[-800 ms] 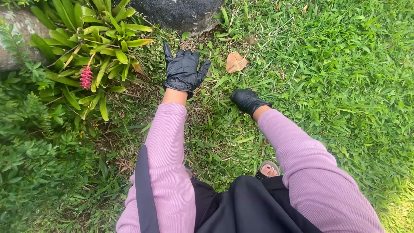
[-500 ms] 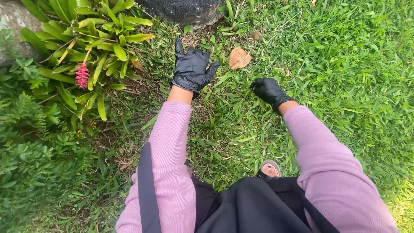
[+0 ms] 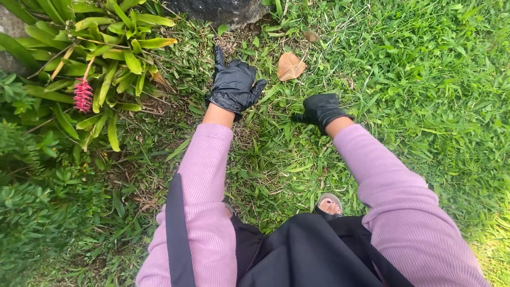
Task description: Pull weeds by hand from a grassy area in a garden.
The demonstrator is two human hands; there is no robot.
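While both hands wear glossy, crinkled black gloves, the sleeves are ribbed lilac knit. Ground is a coarse-bladed grass patch [image 3: 425,106], thinner and strawy toward its left side, with dry stems and bare soil showing.

Dry leaf [image 3: 290,66]: tan-brown, flat, roughly triangular, papery, lying on the grass near the patch's top edge, just below a dark rough rock [image 3: 218,9]. It sits between the two hands and beyond both, touching neither; the left is closer.

Left hand [image 3: 234,84]: palm down, fingers spread wide and stretched forward, flat on or just over the thin grass; holds nothing. Arm nearly straight, reaching toward the rock.

Right hand [image 3: 320,110]: fingers curled under, loosely closed, low in the grass blades; can't tell if it grips any. Forearm angled in from the lower right.

Left edge: strap-leaved green plant [image 3: 106,58] with a pink spike flower [image 3: 83,95]. Sandalled toe [image 3: 329,204] below.
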